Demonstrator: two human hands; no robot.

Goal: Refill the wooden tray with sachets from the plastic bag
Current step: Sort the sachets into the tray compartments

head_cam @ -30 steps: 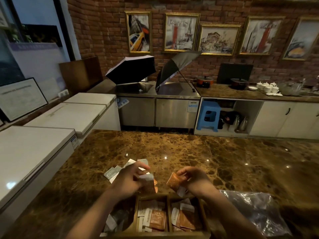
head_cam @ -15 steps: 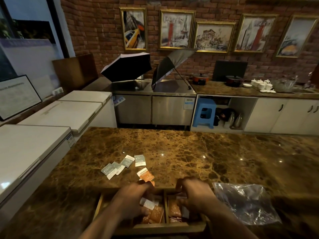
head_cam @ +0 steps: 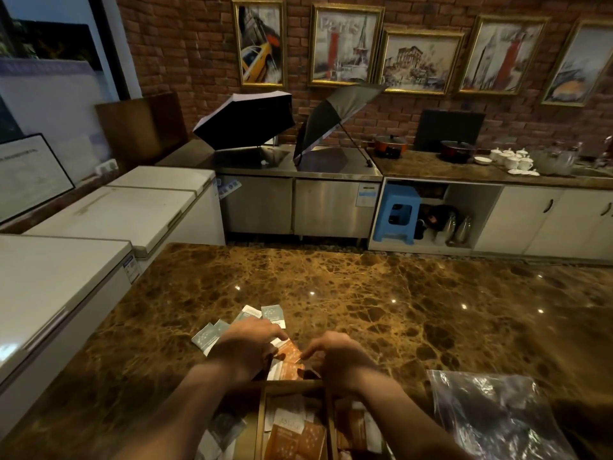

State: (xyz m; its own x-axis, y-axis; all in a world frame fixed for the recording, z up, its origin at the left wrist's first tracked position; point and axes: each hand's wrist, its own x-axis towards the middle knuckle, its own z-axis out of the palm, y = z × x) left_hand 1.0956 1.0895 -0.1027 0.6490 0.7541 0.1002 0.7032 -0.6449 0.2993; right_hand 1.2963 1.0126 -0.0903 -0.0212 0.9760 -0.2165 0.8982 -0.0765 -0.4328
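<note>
Head cam: left hand (head_cam: 247,348) & right hand (head_cam: 335,356) both pinch orange sachets (head_cam: 289,351) just beyond wooden tray (head_cam: 262,423); mid-refill. Next: drop them into tray's orange compartment.

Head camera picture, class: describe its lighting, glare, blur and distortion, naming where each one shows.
Head view: dim, warm indoor light; small bright glare spots on the marble counter; wide-angle bending tilts the framed pictures and white freezers outward; the wooden tray and plastic bag sit in shadow at the bottom edge; both forearms look soft.
</note>
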